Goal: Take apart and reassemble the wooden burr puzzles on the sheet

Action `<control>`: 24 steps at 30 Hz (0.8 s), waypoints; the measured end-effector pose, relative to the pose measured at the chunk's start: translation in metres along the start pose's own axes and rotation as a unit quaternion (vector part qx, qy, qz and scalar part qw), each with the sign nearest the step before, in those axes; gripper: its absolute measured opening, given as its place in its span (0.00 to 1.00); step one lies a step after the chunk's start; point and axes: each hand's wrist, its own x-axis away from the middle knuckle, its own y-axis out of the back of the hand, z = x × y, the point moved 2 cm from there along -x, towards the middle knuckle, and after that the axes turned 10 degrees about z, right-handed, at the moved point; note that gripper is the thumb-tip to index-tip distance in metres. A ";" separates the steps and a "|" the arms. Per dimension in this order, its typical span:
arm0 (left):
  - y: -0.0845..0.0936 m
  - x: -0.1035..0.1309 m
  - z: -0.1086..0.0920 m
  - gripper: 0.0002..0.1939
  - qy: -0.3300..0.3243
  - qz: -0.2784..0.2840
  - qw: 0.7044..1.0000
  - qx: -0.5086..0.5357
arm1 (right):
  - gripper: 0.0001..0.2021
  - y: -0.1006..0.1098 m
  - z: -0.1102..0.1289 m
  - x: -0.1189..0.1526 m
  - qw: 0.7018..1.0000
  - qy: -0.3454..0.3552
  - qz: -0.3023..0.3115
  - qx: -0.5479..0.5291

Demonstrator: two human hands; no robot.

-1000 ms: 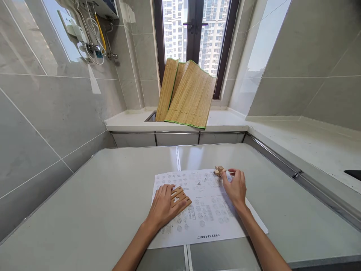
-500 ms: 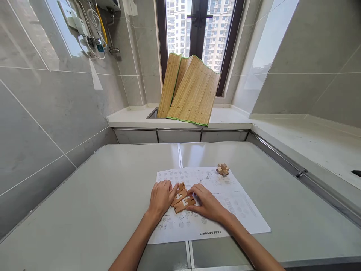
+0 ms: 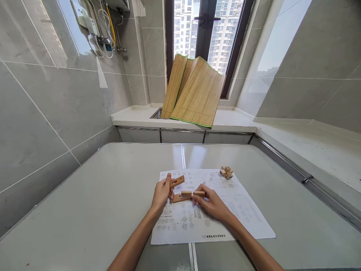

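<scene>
My left hand is closed on a flat wooden puzzle piece with a slot in it, tilted up off the paper. My right hand pinches a notched wooden puzzle piece, which stands on edge with its notch near my fingertips. Another flat wooden piece lies below it, between my hands, partly hidden by the upright one. All of this is over a printed sheet with small puzzle drawings.
An assembled wooden burr puzzle sits at the sheet's far right corner. The sheet lies on a pale tabletop with a seam down its middle. Beyond the far edge, a folded bamboo mat leans on a ledge before the window.
The flat pieces that lay side by side are now apart. My left hand has lifted one, and my right hand has tipped another up on edge. The view has shifted slightly.
</scene>
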 end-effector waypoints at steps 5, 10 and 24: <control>0.000 -0.001 -0.005 0.29 -0.035 0.038 0.997 0.053 | 0.20 -0.007 0.007 -0.024 0.977 0.021 0.023 -0.213; -0.007 0.000 -0.002 0.29 -0.066 0.097 0.992 0.037 | 0.24 -0.013 -0.009 -0.036 0.968 0.016 -0.033 -0.248; -0.012 0.000 0.002 0.24 -0.119 0.088 0.988 0.033 | 0.22 -0.020 -0.013 -0.027 0.969 0.004 0.016 -0.245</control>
